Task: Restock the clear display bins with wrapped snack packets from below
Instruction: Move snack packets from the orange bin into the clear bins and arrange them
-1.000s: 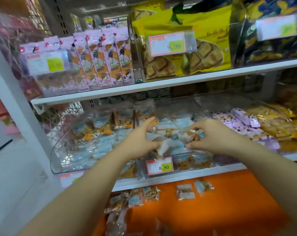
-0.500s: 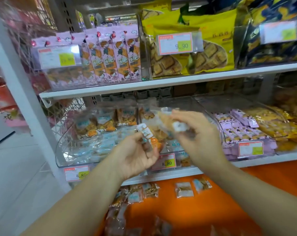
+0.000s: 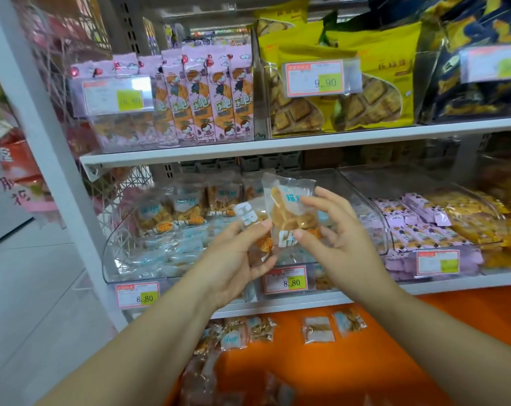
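White metal shelving (image 3: 307, 143) fills the view, its upper board carrying big yellow bags of waffle biscuits (image 3: 380, 83) at one o'clock and tall pink cartoon-printed cartons (image 3: 207, 95) at eleven. A bright orange bottom ledge (image 3: 409, 332) spreads across five o'clock.

On the middle board sit clear curved plastic display bins. At nine o'clock from the hands, the left bin (image 3: 116, 259) is part-filled with clear wrapped snack packets. Directly behind the hands lies the centre bin (image 3: 350, 183). At three o'clock, the right bin (image 3: 406, 183) holds small lilac packets (image 3: 418, 227).

Two bare arms reach up from six o'clock. The left hand (image 3: 233, 259) grips a clear packet lettered CR (image 3: 245, 215) between thumb and curled fingers. Just beside it, the right hand (image 3: 342, 238) pinches a second clear packet of golden biscuits (image 3: 289, 212), thumb near its lower edge and fingertips on its upper right side, upright before the centre bin. The two packets overlap.

Loose wrapped packets (image 3: 318, 329) lie on the orange ledge at six o'clock, below a red-edged 8.80 price tag (image 3: 285, 280).
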Action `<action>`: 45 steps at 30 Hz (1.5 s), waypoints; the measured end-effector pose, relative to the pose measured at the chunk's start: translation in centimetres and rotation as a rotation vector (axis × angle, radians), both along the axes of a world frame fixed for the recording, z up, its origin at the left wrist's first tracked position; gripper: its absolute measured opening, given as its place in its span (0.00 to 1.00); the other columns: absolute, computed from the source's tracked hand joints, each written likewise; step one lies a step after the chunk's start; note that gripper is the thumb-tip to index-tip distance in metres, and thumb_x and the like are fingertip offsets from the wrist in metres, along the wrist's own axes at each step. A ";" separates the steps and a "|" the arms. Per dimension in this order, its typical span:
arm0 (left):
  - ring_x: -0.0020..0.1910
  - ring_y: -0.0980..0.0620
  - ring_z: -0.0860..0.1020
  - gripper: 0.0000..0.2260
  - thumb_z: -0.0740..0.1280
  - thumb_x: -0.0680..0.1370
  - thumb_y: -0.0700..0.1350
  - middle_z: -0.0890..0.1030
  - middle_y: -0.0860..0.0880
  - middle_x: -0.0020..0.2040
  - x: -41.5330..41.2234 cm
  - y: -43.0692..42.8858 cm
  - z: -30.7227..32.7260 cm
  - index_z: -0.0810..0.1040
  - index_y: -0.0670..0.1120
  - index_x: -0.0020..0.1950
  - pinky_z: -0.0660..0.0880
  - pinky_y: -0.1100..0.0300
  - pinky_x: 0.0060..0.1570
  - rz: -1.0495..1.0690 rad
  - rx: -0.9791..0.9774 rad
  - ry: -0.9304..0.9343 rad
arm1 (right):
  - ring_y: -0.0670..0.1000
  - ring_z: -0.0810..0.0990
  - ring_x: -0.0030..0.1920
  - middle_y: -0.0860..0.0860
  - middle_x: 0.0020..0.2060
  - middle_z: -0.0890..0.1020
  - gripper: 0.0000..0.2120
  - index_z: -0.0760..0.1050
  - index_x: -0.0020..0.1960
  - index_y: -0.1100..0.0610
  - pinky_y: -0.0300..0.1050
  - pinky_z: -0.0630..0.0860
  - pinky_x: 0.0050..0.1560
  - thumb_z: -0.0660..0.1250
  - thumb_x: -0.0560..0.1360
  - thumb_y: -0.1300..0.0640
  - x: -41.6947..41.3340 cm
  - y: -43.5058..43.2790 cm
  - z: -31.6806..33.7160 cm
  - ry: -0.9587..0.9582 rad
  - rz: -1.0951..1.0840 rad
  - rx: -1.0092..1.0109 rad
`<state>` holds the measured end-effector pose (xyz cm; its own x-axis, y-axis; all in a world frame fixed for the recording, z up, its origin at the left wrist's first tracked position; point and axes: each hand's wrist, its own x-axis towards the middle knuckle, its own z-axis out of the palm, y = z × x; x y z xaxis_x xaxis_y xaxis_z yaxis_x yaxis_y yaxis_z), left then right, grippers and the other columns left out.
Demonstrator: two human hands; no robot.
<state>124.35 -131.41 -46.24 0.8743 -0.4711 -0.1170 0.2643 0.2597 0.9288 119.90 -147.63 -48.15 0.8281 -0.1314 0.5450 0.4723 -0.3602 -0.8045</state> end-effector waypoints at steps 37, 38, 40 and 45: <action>0.48 0.50 0.79 0.18 0.70 0.75 0.39 0.81 0.43 0.57 0.0 0.1 -1.6 0.68 0.47 0.61 0.72 0.59 0.41 0.049 0.301 -0.205 | 0.45 0.80 0.57 0.48 0.63 0.78 0.59 0.38 0.76 0.41 0.47 0.76 0.59 0.77 0.60 0.48 -0.8 -0.9 -0.4 0.487 0.235 0.262; 0.49 0.48 0.79 0.18 0.70 0.74 0.38 0.79 0.42 0.59 0.1 0.1 -1.7 0.68 0.46 0.60 0.72 0.59 0.42 0.040 0.304 -0.214 | 0.46 0.83 0.52 0.49 0.56 0.82 0.56 0.43 0.77 0.45 0.45 0.78 0.54 0.77 0.62 0.55 -0.8 -1.0 -0.4 0.524 0.265 0.300; 0.46 0.50 0.79 0.18 0.69 0.74 0.36 0.77 0.40 0.60 0.1 0.2 -1.8 0.68 0.44 0.61 0.73 0.61 0.39 0.010 0.309 -0.232 | 0.46 0.84 0.44 0.49 0.45 0.85 0.37 0.62 0.72 0.55 0.39 0.79 0.42 0.74 0.67 0.65 -0.8 -1.0 -0.4 0.527 0.300 0.281; 0.49 0.52 0.80 0.24 0.76 0.68 0.47 0.75 0.45 0.62 0.3 0.7 -1.1 0.70 0.47 0.60 0.76 0.65 0.40 -0.111 0.337 -0.368 | 0.52 0.85 0.45 0.55 0.47 0.84 0.22 0.73 0.60 0.56 0.38 0.79 0.39 0.73 0.68 0.65 -1.1 -1.2 0.5 0.476 0.287 0.247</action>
